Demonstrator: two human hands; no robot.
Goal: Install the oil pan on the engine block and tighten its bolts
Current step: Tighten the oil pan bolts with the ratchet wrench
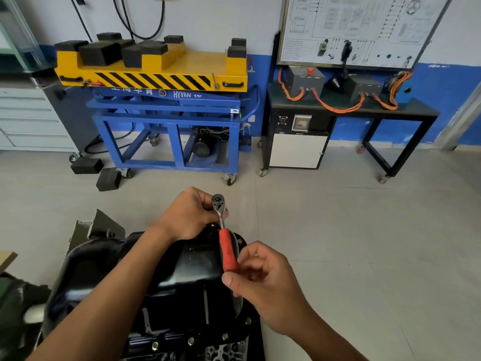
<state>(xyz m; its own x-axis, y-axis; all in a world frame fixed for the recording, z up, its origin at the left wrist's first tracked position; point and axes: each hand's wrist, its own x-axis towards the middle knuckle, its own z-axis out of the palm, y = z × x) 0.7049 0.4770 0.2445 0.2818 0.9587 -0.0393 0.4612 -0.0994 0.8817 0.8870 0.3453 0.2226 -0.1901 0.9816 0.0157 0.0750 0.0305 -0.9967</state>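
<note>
Oil pan (197, 267) sits sump-up on the engine block (226, 350), under my left forearm and below both hands, so I judge placement done. The flange bolts (191, 341) on the rim nearer me than the hands look seated; I can't tell how tight they are. Left hand (187, 214) is closed round the head of the ratchet (218, 201), fingers curled under it. I read that as steadying the head over a bolt at the pan's far edge so the socket doesn't tip off, but the hand hides both socket and bolt. The red handle (228, 252) runs back from the left hand toward the right. Right hand (263, 282) pinches the handle's end between thumb and fingertips, a light hold, likely for quick swings rather than final torque. Beyond both hands, a yellow lift cart (156, 71) stands against the wall.
</note>
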